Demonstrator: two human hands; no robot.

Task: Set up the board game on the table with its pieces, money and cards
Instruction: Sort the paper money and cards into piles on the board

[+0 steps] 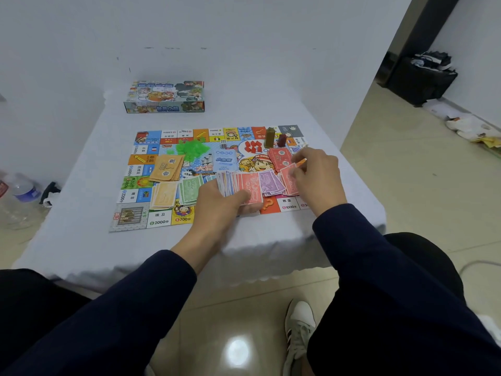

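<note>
White cloth covers the table [81, 240], and on it we have the board [151, 221] laid flat and square to us, with the box [165, 97] well apart at the far end. Next in size come the heaps on the board: a green pile of houses [192, 150] toward the far left of the middle, orange cards [165, 168] just beside it, then yellow notes [164, 196] and green notes [191, 189] side by side near the front edge. A red stack [279, 156] lies to the right, with two upright pawns [271, 138] behind it and a die [223, 145] near the centre. Our left hand [217, 204] is curled on a fanned spread of notes [244, 183], mostly red with some purple, thumb over the top, resting low over the board's front edge. Our right hand [317, 175] pinches one red note at the fan's right end; a small orange thing shows at its fingertips, too blurred to name. We judge the step to be sorting money by colour, with yellow, green and one red pile already made. The next move seems to call for drawing that red note clear of the fan and laying it on the red stack, without letting the loose purple ones slide out.
</note>
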